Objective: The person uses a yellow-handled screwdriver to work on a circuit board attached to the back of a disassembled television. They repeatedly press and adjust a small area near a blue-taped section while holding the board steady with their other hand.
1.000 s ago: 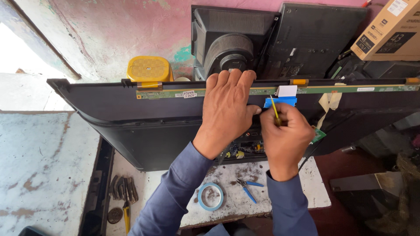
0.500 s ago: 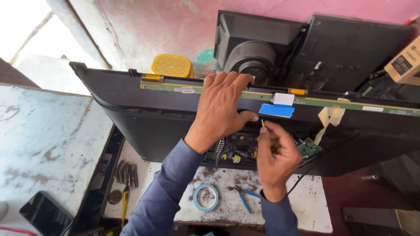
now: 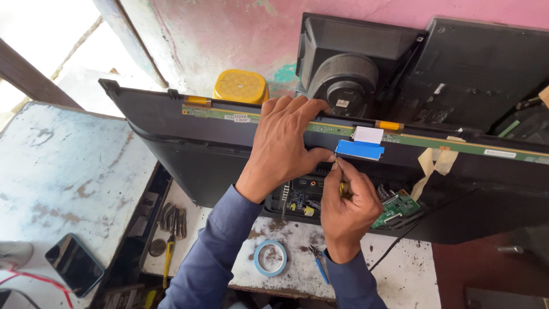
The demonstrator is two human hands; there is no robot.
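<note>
Head view, stained white bench [image 3: 400,274] w/ tape roll [image 3: 270,257]; pink wall [image 3: 229,40] behind

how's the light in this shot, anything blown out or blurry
Head view: daylight blows out the top-left corner to white; the left hand and right hand on the dark panel are evenly lit and sharp, as is the blue ribbon cable; straight edges bow slightly from the wide lens; the phone screen shows a faint reflection.
</note>
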